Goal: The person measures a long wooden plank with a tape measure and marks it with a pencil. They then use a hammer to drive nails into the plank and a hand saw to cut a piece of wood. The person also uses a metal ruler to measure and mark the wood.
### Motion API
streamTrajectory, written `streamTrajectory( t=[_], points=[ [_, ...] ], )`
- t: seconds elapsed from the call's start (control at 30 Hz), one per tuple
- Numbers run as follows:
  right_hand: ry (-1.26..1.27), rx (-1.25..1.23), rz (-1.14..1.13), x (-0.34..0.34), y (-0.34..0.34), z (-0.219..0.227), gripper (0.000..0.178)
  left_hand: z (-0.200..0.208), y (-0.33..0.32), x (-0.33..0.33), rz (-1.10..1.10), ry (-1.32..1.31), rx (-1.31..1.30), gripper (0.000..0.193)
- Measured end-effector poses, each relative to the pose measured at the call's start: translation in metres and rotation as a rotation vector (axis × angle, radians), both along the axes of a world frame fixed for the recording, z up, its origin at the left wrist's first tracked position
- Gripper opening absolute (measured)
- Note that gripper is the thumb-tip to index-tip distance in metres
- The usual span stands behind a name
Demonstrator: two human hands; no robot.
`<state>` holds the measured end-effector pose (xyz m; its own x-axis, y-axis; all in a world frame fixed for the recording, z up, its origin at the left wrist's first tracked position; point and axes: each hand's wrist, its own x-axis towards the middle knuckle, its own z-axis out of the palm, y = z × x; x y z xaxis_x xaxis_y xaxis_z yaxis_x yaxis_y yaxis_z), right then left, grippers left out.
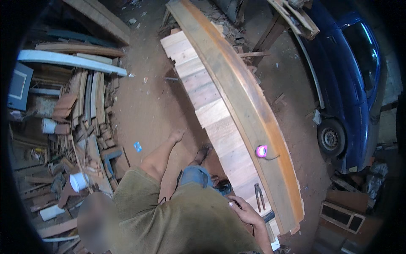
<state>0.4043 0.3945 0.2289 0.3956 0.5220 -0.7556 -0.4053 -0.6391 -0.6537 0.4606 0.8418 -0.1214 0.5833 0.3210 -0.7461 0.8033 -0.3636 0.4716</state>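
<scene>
My left arm stretches out over the dirt floor, with my left hand (178, 135) small at its end; its fingers are too unclear to read. No object shows in it. My right hand (246, 211) is by the edge of a bench-like surface of pale planks (228, 137), fingers loosely apart, nothing seen in them. Nearest to it on the planks lie metal pincers (259, 197) and a dark cylindrical piece (268, 216), partly hidden. A long curved wooden board (230, 91) with an orange-brown edge lies along the planks. On it rests a pink tape measure (261, 151).
Stacked boards and scrap wood (91, 95) fill the left side, with a white bucket (78, 182) among them. A blue car (344, 80) stands at the right. Below it is a small wooden frame (342, 216). A blue card (137, 147) lies on the dirt floor.
</scene>
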Motion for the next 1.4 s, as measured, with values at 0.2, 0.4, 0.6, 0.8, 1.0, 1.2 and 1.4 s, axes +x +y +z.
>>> streamTrajectory(
  t=[0.2, 0.4, 0.6, 0.8, 1.0, 1.2, 1.4],
  points=[
    [-0.073, 0.089, 0.025, -0.043, -0.062, -0.006, 0.046, 0.044, -0.092, 0.045, -0.027, -0.566, 0.326, 0.053],
    [-0.140, 0.000, -0.054, -0.086, -0.097, 0.008, 0.048, 0.063, -0.214, 0.037, -0.469, -0.654, 0.402, 0.066],
    [0.171, 0.247, -0.622, -0.105, -0.171, -0.015, 0.043, 0.085, -0.302, 0.023, -0.698, -0.566, 0.450, 0.086],
    [-0.614, -0.224, -0.773, -0.131, -0.210, -0.168, 0.053, 0.069, -0.329, 0.010, -0.849, -0.480, 0.556, 0.102],
    [-0.861, -0.723, -0.530, -0.114, -0.209, -0.229, 0.058, 0.051, -0.324, 0.008, -0.908, -0.513, 0.489, 0.106],
    [-0.884, -0.854, -0.547, -0.113, -0.208, -0.241, 0.053, 0.064, -0.335, -0.003, -0.979, -0.409, 0.516, 0.113],
    [-1.026, -0.868, -0.601, -0.122, -0.217, -0.249, 0.043, 0.075, -0.356, -0.023, -1.077, -0.350, 0.483, 0.115]
  ],
)
